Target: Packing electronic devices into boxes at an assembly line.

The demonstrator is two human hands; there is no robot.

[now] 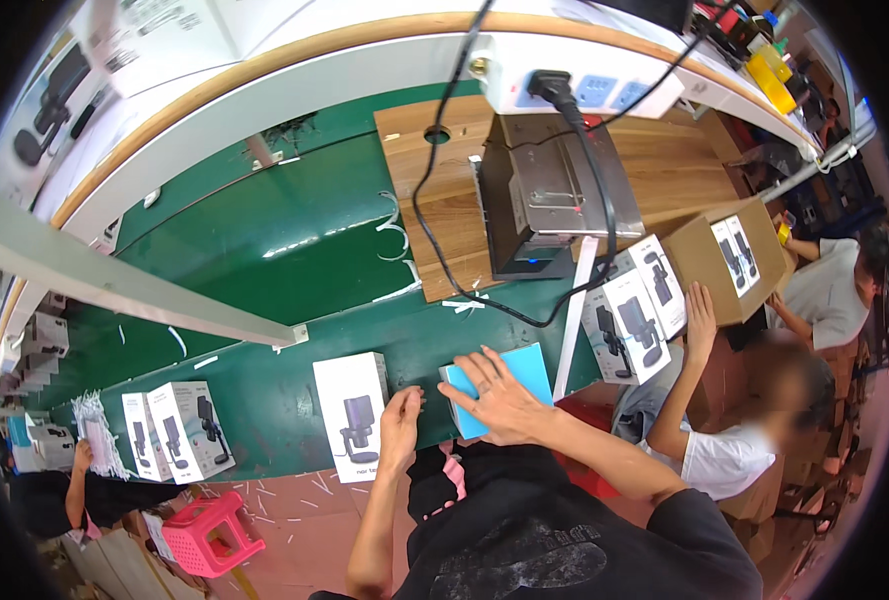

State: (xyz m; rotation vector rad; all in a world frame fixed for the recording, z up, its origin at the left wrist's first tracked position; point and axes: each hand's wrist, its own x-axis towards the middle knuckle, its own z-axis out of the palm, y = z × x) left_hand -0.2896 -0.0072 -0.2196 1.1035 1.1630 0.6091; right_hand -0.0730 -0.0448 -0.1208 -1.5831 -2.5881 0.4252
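Observation:
A bright blue box (526, 368) lies at the front edge of the green table. My right hand (499, 400) rests flat across its top with the fingers spread. To the left, my left hand (400, 425) is closed with its fingers curled in; whether something small is in them is hidden. Just beside that hand stands a white box printed with a microphone (349, 415), apart from the blue box.
More white microphone boxes (192, 432) stand at the left, others (629, 320) at the right. A co-worker (734, 440) touches a brown carton (719, 265). A black-sided metal machine (554, 190) and a hanging black cable (429, 200) are beyond. A pink stool (212, 535) is on the floor.

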